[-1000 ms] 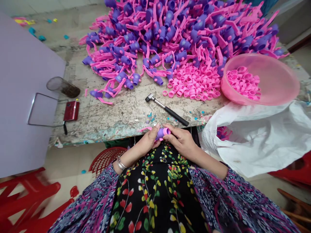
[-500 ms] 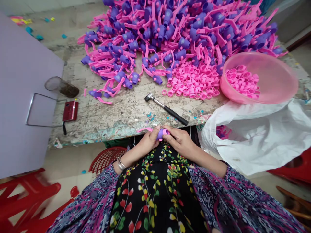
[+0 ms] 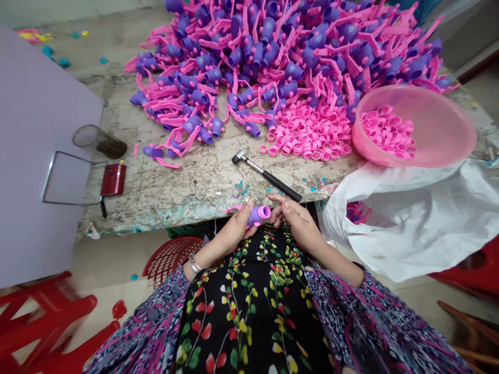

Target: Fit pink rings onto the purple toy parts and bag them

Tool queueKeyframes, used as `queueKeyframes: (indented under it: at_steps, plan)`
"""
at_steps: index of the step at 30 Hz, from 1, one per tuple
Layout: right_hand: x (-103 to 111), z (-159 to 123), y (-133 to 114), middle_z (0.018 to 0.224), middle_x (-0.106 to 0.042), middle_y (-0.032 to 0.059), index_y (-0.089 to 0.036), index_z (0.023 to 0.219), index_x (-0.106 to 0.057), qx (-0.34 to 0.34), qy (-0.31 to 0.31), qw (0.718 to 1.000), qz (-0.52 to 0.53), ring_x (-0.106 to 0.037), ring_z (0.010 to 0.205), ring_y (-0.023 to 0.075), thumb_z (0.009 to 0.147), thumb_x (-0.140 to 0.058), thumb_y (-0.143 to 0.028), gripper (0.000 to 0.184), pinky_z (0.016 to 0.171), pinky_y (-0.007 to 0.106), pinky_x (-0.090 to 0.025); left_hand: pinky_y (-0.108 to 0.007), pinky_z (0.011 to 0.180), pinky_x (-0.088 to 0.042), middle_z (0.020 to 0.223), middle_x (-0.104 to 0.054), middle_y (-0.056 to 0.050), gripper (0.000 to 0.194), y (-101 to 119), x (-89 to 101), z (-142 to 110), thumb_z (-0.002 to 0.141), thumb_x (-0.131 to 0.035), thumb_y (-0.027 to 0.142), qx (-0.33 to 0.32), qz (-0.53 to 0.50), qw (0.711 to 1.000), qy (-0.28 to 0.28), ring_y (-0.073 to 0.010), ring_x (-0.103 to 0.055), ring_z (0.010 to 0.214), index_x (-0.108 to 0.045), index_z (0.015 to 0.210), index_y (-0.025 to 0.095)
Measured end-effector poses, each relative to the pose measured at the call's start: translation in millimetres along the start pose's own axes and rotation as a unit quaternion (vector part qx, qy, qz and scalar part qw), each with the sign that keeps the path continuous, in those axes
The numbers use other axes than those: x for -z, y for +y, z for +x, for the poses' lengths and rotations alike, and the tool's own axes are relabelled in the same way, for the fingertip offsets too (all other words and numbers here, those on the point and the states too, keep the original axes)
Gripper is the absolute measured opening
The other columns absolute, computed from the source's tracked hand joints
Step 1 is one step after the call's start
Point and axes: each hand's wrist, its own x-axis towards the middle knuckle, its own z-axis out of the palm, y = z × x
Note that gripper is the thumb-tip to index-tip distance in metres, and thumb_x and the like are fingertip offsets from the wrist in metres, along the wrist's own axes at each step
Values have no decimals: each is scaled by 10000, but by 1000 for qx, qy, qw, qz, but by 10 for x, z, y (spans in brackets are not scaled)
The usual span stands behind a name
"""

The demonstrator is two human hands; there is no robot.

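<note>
My left hand [image 3: 236, 227] is closed around a purple plastic tube piece [image 3: 257, 214] with a pink arm sticking out to the left and a pink ring on its right end. Beside it, my right hand [image 3: 293, 218] has come off the piece; its fingers are apart and partly curled, with nothing seen in them. Both hands are over my lap at the table's front edge. Just beyond them lies a hammer [image 3: 267, 175] with a black handle. Loose pink rings [image 3: 312, 130] form a heap behind the hammer.
A large pile of purple and pink pieces [image 3: 249, 57] covers the table's back. On the right stand a pink bowl [image 3: 440, 130] of rings and an open white sack [image 3: 421, 223]. A red box-shaped device [image 3: 113, 178] and a glass jar [image 3: 99, 140] are at left.
My right hand has let go of the tube piece and moved slightly right, its fingers opening. The piece stays in my left hand, its ringed end now exposed.
</note>
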Motion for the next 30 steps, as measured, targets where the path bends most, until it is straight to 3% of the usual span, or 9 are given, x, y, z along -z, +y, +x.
queueKeyframes:
  at_steps: [5,14,20,25,28,30]
  plan:
    - [-45,-12,-3,806,-628,-3,-266,1233,-666,23,-9,999,-24,-573,690,134,892,-627,-484,406,701,292,-491,-204,421,-164,500,-361,74,534,6,9,-12,850,-425,713,-14,41,999,-15,-49,-233,405,-404,705,200]
    - [-122,0,13,864,-692,22,-285,1127,-737,59,3,993,-100,-638,876,210,852,-687,-451,325,833,350,-494,-224,436,-160,444,-334,69,569,-109,95,9,920,-287,683,-38,91,994,-46,-65,-229,402,-427,666,193]
    - [-146,10,24,765,-672,-7,-279,1089,-755,58,-12,995,-84,-629,784,181,841,-710,-421,289,777,324,-490,-235,429,-156,390,-297,70,596,-63,61,-12,922,-254,677,-30,79,995,-45,-72,-213,375,-423,610,198]
    - [-118,16,33,847,-705,-13,-301,1085,-749,34,-32,999,-17,-617,745,152,794,-764,-404,308,749,302,-491,-239,427,-205,428,-389,44,608,-88,97,5,936,-265,646,-43,103,993,-41,-75,-285,382,-471,599,183]
    - [-54,43,28,935,-701,4,-308,1095,-740,20,-44,998,25,-614,744,142,817,-720,-496,336,723,291,-497,-234,461,-270,472,-451,31,603,-95,121,11,938,-282,643,-63,112,991,-43,-82,-353,419,-508,629,177]
    - [-21,92,-2,935,-684,23,-291,1108,-734,13,-11,1000,21,-606,755,145,890,-585,-582,393,728,300,-499,-237,485,-299,481,-462,28,611,-81,120,6,931,-287,657,-64,122,990,-43,-87,-376,437,-518,636,175]
